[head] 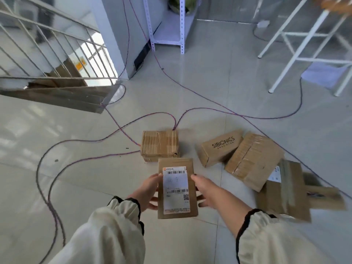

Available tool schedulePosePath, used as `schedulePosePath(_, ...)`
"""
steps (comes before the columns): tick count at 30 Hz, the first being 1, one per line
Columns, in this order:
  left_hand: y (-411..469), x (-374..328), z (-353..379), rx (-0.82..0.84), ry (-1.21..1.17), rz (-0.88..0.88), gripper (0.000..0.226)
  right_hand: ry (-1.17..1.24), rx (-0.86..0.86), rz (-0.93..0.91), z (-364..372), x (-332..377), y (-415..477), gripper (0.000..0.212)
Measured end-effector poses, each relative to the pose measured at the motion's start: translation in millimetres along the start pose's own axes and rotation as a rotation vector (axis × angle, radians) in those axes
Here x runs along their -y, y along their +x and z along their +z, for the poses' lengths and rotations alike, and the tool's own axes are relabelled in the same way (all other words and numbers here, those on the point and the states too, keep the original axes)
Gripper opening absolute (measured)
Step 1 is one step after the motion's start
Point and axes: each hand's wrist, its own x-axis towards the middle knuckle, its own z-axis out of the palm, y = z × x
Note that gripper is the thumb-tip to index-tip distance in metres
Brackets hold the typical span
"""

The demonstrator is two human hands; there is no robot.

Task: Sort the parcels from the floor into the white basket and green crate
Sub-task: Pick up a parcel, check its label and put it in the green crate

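Gripped flat brown parcel (175, 162) with white barcode label (176, 189) at lower middle, left hand (150, 191) and right hand (205, 189) clasping its sides. Read "SIBIONICS" on box (221, 147) at middle right.

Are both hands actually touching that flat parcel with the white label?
Touching. The head view shows the left hand and the right hand gripping the labelled parcel by its two long edges, with no gap on either side.

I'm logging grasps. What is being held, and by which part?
The flat labelled parcel, held by its long side edges: left hand on the left edge, right hand on the right.
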Motion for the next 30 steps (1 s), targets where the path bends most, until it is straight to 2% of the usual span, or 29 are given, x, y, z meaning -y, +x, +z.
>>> schedulePosePath(6,-160,-102,15,0.042,0.025,0.046,0.021,0.116,-0.074,-0.084,-38,70,-167,0.031)
schedulePosePath(11,-303,-188,27,0.12,0.138,0.08,0.032,0.197,-0.143,-0.09,-75,123,-326,0.028)
schedulePosePath(16,-428,-278,46,0.171,0.266,0.171,0.04,0.244,-0.27,-0.208,-115,173,-461,0.028)
schedulePosePath(19,-480,-330,56,0.231,0.295,0.277,0.039,0.237,-0.407,-0.289,-137,207,-524,0.022)
schedulePosePath(23,-531,-374,60,0.334,0.328,0.374,0.039,0.308,-0.512,-0.343,-151,234,-585,0.035)
schedulePosePath(26,-564,-388,57,0.421,0.403,0.442,0.04,0.375,-0.616,-0.338,-148,236,-624,0.036)
schedulePosePath(30,-597,-385,60,0.483,0.524,0.526,0.041,0.494,-0.66,-0.333,-136,215,-664,0.032)
